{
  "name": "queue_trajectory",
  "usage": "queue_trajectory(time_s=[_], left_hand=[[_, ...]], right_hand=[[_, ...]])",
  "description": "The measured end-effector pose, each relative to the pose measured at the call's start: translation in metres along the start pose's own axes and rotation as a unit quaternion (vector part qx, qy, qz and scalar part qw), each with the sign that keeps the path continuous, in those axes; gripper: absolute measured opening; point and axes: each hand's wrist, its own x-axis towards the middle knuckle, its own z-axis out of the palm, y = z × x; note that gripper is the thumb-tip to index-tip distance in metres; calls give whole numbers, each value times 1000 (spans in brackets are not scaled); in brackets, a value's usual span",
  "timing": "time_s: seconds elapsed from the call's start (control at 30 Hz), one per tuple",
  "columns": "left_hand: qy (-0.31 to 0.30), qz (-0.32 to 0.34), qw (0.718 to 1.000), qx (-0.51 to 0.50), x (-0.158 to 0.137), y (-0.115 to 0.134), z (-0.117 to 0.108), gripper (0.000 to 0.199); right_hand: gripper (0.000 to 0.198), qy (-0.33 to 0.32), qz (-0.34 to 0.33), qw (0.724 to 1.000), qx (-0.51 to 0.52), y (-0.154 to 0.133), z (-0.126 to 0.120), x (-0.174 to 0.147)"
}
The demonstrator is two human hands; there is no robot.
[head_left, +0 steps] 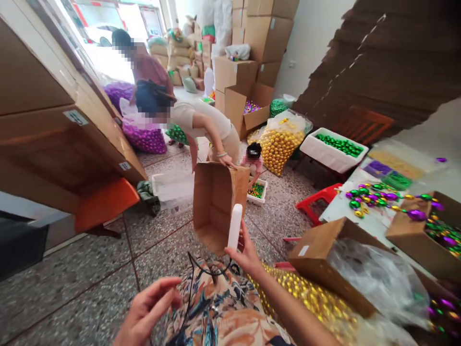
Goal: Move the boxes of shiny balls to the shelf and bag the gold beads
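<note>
My right hand (246, 250) grips a slim white oblong object (235, 227) with rounded ends, held upright; its exact kind does not show. A thin black cord (212, 273) loops across my patterned clothing (219, 307) and runs up near that hand. Low in front of me, my left hand (153, 307) has loosely bent fingers, slightly blurred, with nothing in them. Just beyond my right hand is a tipped cardboard box (212, 206), its open side facing me. Another person's hand (227, 160) rests on the box's upper edge.
A bending person (212, 120) stands behind the box, and a small child (253, 161) crouches by a white tray of beads (257, 191). Right: a table (334, 211) with bead strings (374, 197), an open carton (342, 254) and gold beads (306, 298). Left: an orange chair (104, 204).
</note>
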Motion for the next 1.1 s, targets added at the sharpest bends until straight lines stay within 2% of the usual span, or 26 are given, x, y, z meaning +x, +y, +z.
queue_trajectory(time_s=[0.1,0.13,0.2,0.27,0.33,0.4,0.5,0.57,0.67,0.73,0.8,0.83,0.93,1.0,1.1], left_hand=[[88,104,978,-157,60,52,62,47],[84,142,968,-189,81,60,81,53],[17,158,967,-197,118,62,110,68],[-51,110,977,-174,141,53,122,75],[-58,42,984,-163,153,43,118,75],[-6,-15,982,-187,162,38,106,76],[57,-100,949,-293,182,42,83,84],[61,-109,920,-371,198,50,68,87],[81,-71,901,-420,222,60,45,91],[101,-76,899,-419,238,60,29,92],[109,-116,898,-410,256,53,16,82],[113,-141,899,-400,267,48,11,75],[134,-209,912,-327,304,29,8,61],[130,-225,929,-263,336,21,13,60],[105,-256,938,-208,389,24,27,61]], right_hand=[[112,-37,-22,996,-74,-8,-18,16],[112,-52,-24,996,-72,-11,-18,19],[112,-83,-23,995,-45,-17,-10,23],[112,-98,-30,994,-42,-22,1,27],[116,-103,-45,991,-79,-27,11,37],[123,-137,-59,981,-120,-33,15,54],[124,-243,-86,953,-159,-44,9,84],[107,-268,-117,941,-167,-49,2,105],[71,-223,-119,949,-188,-31,-9,131],[57,-187,-52,955,-225,1,-20,144],[50,-169,53,944,-280,45,-36,154],[48,-164,113,928,-316,68,-47,159],[42,-145,261,855,-424,126,-83,176],[47,-129,311,821,-461,150,-109,197],[56,-134,326,805,-477,165,-141,253]])
